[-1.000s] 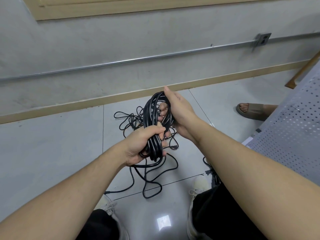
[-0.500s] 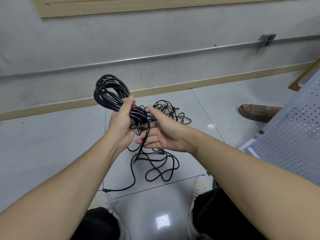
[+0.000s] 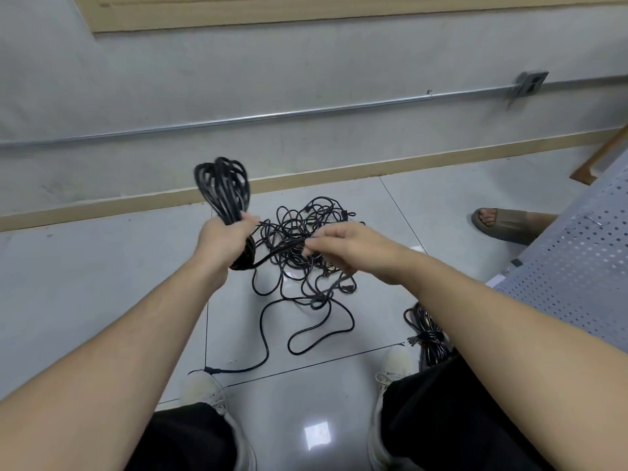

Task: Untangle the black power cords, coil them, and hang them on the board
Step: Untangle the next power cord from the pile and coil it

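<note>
My left hand (image 3: 226,241) grips a coiled black power cord (image 3: 224,188) around its middle, with the loops standing up above my fist. A loose strand (image 3: 272,254) runs from the coil's lower end to my right hand (image 3: 346,246), which pinches it; the strand's tail hangs blurred below that hand. Under both hands a tangled pile of black cords (image 3: 302,253) lies on the tiled floor, and one long cord (image 3: 265,341) trails toward my left shoe. The perforated grey board (image 3: 577,266) stands at the right edge.
Another bundle of black cord (image 3: 428,338) lies by my right shoe, partly behind my right forearm. Another person's sandalled foot (image 3: 499,224) rests on the floor at the right. A wall with a metal conduit (image 3: 306,113) and a wooden baseboard runs behind the pile.
My left hand has carried the coil up and left, out of my right hand. My right hand has moved right and now pinches the loose strand instead of cupping the coil.
</note>
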